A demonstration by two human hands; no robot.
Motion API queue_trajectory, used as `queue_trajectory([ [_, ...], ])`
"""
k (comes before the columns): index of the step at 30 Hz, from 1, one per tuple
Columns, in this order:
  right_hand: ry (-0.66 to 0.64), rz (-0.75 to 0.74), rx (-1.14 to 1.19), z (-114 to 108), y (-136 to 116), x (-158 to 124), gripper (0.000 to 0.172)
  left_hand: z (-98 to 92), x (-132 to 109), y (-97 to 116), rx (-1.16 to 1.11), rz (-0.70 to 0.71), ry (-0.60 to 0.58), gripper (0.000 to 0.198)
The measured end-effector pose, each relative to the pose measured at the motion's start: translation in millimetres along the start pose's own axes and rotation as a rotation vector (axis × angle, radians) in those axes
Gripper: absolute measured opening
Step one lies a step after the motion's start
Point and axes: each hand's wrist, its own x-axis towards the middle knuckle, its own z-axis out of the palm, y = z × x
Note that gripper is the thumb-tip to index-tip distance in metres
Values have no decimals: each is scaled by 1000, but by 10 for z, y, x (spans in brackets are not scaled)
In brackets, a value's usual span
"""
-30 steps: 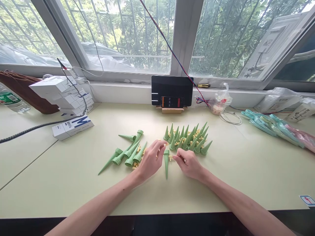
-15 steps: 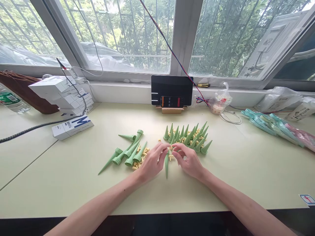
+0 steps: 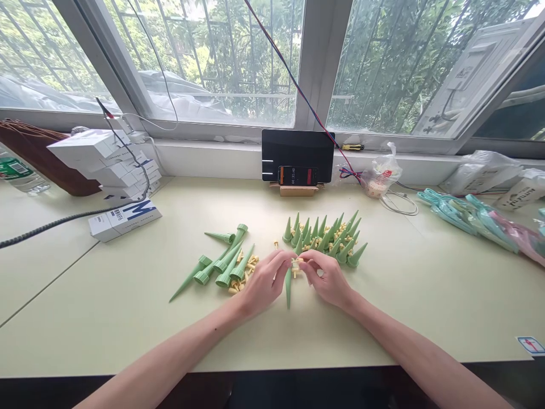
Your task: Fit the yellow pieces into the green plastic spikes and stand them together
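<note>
On the table (image 3: 128,307), the upright cluster of cones (image 3: 326,241) stands at 12 o'clock of your hands and the lying pile (image 3: 221,267) at 9; a stray knuckle could topple the standing ones. Your left hand (image 3: 260,284) pinches the green spike (image 3: 288,289) by its top, tip toward 6. Your right hand (image 3: 327,279) pinches a yellow plug (image 3: 296,262) at its mouth: tilted, it may jam or slip.

Slender green spike (image 3: 288,288), tip toward viewer, yellow plug (image 3: 297,262) at its head
</note>
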Motion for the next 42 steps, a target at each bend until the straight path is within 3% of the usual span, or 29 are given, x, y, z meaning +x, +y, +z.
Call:
queue_trajectory([
  [7, 25, 92, 135, -3, 48, -18, 29, 25, 2, -33, -1, -7, 47, 16],
  [20, -31, 55, 65, 3, 41, -13, 40, 3, 12, 14, 31, -19, -48, 13],
  [30, -41, 66, 76, -15, -12, -12, 21, 17, 13, -4, 42, -34, 2, 17],
  [42, -17, 136, 250, -10, 26, -22, 29, 13, 29, -11, 46, -50, 56, 24],
])
